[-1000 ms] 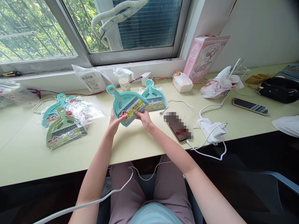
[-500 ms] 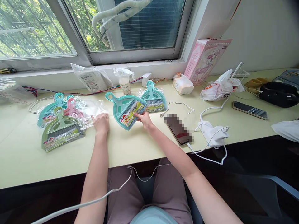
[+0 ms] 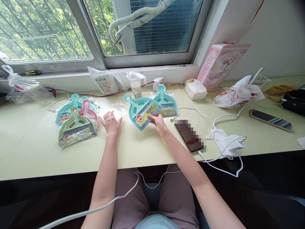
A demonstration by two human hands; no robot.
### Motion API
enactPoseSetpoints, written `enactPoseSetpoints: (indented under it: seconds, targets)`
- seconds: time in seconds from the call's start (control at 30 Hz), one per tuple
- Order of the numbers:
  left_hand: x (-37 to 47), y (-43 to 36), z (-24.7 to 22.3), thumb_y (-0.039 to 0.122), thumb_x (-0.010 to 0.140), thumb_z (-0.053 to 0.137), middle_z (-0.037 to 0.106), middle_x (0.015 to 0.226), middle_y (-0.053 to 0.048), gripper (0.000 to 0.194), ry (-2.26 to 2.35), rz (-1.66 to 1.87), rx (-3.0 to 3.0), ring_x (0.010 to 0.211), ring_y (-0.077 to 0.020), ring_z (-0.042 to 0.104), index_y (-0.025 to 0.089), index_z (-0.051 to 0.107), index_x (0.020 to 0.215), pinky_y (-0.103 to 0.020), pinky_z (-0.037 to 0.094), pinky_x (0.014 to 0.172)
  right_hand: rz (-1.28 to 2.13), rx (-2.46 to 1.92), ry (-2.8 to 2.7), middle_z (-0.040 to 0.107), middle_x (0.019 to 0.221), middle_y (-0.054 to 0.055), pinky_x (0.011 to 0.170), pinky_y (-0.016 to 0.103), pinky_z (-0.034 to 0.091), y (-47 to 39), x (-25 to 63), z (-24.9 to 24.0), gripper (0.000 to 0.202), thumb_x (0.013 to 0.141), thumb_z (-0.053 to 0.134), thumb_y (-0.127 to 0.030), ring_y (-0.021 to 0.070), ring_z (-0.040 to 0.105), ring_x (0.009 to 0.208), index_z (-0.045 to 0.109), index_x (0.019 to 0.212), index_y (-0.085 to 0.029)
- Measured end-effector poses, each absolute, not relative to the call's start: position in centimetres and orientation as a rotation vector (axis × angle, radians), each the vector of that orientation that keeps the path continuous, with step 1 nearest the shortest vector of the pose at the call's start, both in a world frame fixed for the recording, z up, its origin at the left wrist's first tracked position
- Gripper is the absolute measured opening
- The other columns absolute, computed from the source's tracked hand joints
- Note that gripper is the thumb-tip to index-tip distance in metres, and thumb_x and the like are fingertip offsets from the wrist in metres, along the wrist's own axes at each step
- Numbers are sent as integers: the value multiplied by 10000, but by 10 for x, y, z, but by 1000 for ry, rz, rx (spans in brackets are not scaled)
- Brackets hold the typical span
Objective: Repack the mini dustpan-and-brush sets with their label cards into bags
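Observation:
My right hand [image 3: 159, 123] grips the lower edge of a teal dustpan with its brush [image 3: 140, 109], tilted above the table. A printed card covers its bristles. My left hand [image 3: 111, 123] has its fingers spread and holds nothing. Just beyond it lies a crumpled clear plastic bag [image 3: 120, 108]. Left of that hand, a green dustpan set [image 3: 75, 128] in clear wrap overlaps a pink one [image 3: 88, 109] and another teal one [image 3: 73, 101]. Partly hidden behind the held dustpan, a further teal dustpan set [image 3: 168, 101] rests on the table.
A phone [image 3: 189, 135] charges right of my right arm, near a white power strip [image 3: 227, 143] and loose cables. A second phone [image 3: 271, 120] lies farther right. Along the window stand a lidded cup [image 3: 136, 87], a tissue pack [image 3: 195, 89] and a pink box [image 3: 222, 66].
My left hand has let go of the clear plastic bag and its fingers have spread. The bag now lies past the hand, farther right. My right hand still holds the teal dustpan. The view has turned left.

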State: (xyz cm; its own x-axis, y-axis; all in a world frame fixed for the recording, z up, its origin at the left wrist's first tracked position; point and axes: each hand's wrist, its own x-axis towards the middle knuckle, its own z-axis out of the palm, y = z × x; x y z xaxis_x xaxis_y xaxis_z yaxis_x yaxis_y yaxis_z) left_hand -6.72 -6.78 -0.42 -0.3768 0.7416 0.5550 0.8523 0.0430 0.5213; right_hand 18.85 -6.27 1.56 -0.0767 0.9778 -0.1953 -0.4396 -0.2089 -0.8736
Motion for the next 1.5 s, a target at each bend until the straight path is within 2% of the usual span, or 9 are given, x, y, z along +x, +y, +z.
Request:
enactPoseSetpoints:
  seconds: [0.07, 0.17, 0.3, 0.53, 0.83, 1.07, 1.3, 1.4, 1.5]
  targets:
    - [-71, -66, -11, 334, 671, 769, 627, 1269, -184, 382, -2216, -1242, -1759, 1272, -425, 464, 200, 680, 1017, -632, 174, 1157, 1576, -1000, -797, 764, 990, 58, 818, 324, 630, -63, 188, 15, 203, 726, 780, -152, 180, 729, 875, 652, 882, -169]
    - [-78, -63, -19, 246, 759, 654, 685, 1118, -168, 83, -2327, -1189, -1811, 1170, -401, 549, 213, 690, 826, -578, 319, 1085, 1592, -1031, -832, 766, 950, 56, 790, 335, 635, -63, 188, 15, 237, 705, 800, -134, 175, 731, 806, 652, 888, -161]
    - [-82, -62, -19, 174, 776, 558, 703, 965, -167, 123, -2402, -1087, -1734, 1064, -385, 596, 204, 659, 712, -527, 419, 963, 1640, -1090, -874, 766, 899, 60, 747, 332, 636, -64, 189, 16, 234, 689, 806, -95, 170, 727, 752, 657, 862, -146]
    - [-72, -70, -3, 296, 898, 513, 699, 1010, -165, 207, -2345, -1124, -1614, 981, -354, 623, 209, 700, 893, -444, 435, 848, 1718, -1124, -1029, 767, 877, 77, 710, 336, 638, -67, 188, 17, 273, 626, 864, -110, 177, 721, 715, 673, 819, -138]
    - [-59, -75, 7, 265, 953, 474, 694, 1116, -157, 281, -2179, -1045, -1682, 1029, -324, 606, 178, 729, 1032, -380, 439, 771, 1560, -1124, -1002, 769, 913, 77, 656, 305, 627, -71, 180, 19, 251, 657, 851, -129, 186, 726, 765, 668, 828, -134]
    - [-41, -78, 11, 325, 972, 488, 728, 1081, -124, 297, -1895, -1094, -1904, 995, -297, 627, 205, 758, 1011, -383, 446, 772, 1614, -1060, -1029, 768, 856, 64, 572, 289, 615, -69, 172, 11, 248, 616, 860, -97, 191, 718, 731, 696, 798, -135]
    - [-20, -79, 12, 300, 887, 625, 738, 1051, -99, 162, -1646, -1367, -2220, 1050, -301, 622, 271, 778, 928, -412, 468, 896, 1513, -966, -860, 765, 850, 46, 655, 310, 633, -66, 170, 3, 235, 634, 862, -165, 176, 710, 753, 701, 804, -147]
    - [-13, -85, 15, 330, 855, 670, 701, 1190, -87, 178, -1555, -1503, -2298, 1196, -316, 571, 289, 769, 997, -483, 350, 1115, 1500, -923, -832, 771, 882, 43, 705, 335, 640, -66, 169, 1, 276, 620, 873, -191, 177, 713, 775, 707, 838, -158]
    - [-8, -92, 20, 407, 862, 662, 507, 1471, -88, 392, -1538, -1768, -2086, 1438, -331, 350, 276, 670, 1231, -540, 26, 1238, 1506, -881, -795, 774, 905, 47, 766, 362, 641, -66, 168, 1, 324, 593, 895, -218, 187, 722, 807, 701, 846, -160]
